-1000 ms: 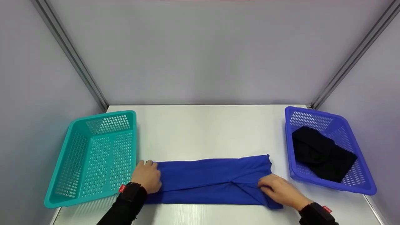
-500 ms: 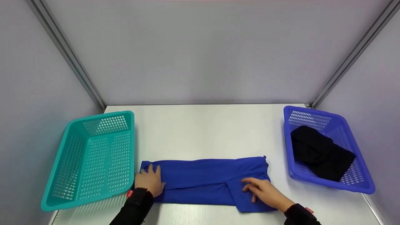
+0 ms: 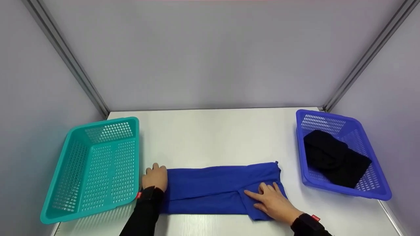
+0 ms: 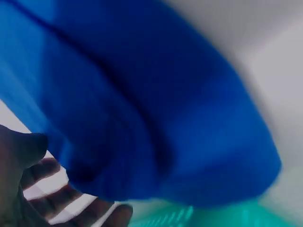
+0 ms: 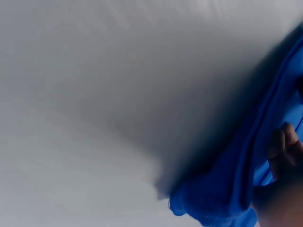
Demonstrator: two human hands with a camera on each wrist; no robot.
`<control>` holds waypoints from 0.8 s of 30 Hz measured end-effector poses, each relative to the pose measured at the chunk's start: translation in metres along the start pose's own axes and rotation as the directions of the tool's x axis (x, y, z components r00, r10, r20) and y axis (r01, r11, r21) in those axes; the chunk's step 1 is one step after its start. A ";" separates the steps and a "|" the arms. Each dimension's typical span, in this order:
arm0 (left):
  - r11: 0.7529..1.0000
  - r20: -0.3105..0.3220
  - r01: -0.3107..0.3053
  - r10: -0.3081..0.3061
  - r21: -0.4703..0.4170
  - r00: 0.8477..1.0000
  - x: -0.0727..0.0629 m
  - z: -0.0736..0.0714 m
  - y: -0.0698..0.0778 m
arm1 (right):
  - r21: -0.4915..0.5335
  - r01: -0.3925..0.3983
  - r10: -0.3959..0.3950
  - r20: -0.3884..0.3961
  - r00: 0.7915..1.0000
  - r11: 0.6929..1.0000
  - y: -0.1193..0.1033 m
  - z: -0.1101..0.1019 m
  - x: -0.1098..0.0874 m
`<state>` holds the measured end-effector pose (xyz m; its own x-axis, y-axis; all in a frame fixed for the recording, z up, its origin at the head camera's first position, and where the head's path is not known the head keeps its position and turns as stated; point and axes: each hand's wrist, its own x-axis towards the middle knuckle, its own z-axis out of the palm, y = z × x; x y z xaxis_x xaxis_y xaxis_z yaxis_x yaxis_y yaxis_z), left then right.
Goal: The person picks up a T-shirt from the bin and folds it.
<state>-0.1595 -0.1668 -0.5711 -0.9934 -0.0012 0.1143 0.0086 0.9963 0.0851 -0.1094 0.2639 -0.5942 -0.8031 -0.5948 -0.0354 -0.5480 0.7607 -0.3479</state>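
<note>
Currently, the right hand (image 3: 271,201) is spread-fingered over the blue cloth (image 3: 206,183), the left hand (image 3: 155,178) loose-fingered at one end.

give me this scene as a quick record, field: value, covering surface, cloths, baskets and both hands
surface: white table
main item: blue cloth, laid flat in a long strip, flap turned over at its right end
left hand: at the cloth's left end, grip unclear
right hand: over the flap, index finger extended
left side: green basket
right side: purple basket holding black cloth
wrist views: blurred, blue cloth beside the fingers in both
</note>
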 end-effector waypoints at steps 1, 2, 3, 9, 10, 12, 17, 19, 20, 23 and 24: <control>0.999 0.022 0.020 -0.019 -0.027 1.000 0.002 0.000 0.001 | 0.000 0.003 -0.003 0.010 1.000 1.000 0.001 -0.001 0.000; 0.998 0.044 0.041 -0.039 -0.050 0.998 0.005 0.000 0.001 | 0.001 0.006 -0.006 0.019 1.000 1.000 0.003 -0.001 -0.001; 0.996 0.066 0.060 -0.056 -0.066 0.996 0.006 -0.001 0.000 | 0.002 0.009 -0.009 0.026 1.000 1.000 0.004 -0.002 -0.001; 0.979 0.121 0.129 -0.110 -0.156 0.986 0.012 -0.007 -0.005 | 0.022 0.008 -0.009 0.050 0.999 1.000 0.013 -0.008 -0.008; 0.971 0.133 0.150 -0.126 -0.188 0.983 0.013 -0.010 -0.006 | 0.026 0.008 -0.010 0.055 0.998 1.000 0.015 -0.009 -0.009; 0.936 0.145 0.211 -0.176 -0.283 0.974 0.016 -0.018 -0.007 | 0.033 0.015 -0.017 0.061 0.998 0.999 0.019 -0.011 -0.011; 0.634 0.237 0.443 -0.385 -0.634 0.892 0.025 -0.042 -0.012 | 0.030 0.027 -0.028 0.033 0.999 0.999 0.030 -0.014 -0.018; 0.503 0.284 0.502 -0.449 -0.704 0.847 0.027 -0.049 -0.013 | 0.027 0.020 -0.020 0.011 1.000 0.999 0.034 -0.016 -0.022; 0.463 0.303 0.524 -0.470 -0.715 0.829 0.027 -0.051 -0.013 | 0.022 0.019 -0.019 -0.001 1.000 1.000 0.035 -0.016 -0.024; 0.492 0.297 0.536 -0.483 -0.686 0.823 0.025 -0.049 -0.012 | 0.001 0.020 -0.020 -0.026 0.999 1.000 0.037 -0.016 -0.026; 0.533 0.281 0.529 -0.477 -0.660 0.833 0.023 -0.047 -0.011 | -0.009 0.021 -0.021 -0.031 0.999 1.000 0.037 -0.015 -0.026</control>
<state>-0.1775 -0.1814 -0.5229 -0.8634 -0.4521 -0.2240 -0.4453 0.4743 0.7594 -0.1123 0.3115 -0.5917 -0.7984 -0.6021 0.0012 -0.5666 0.7507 -0.3398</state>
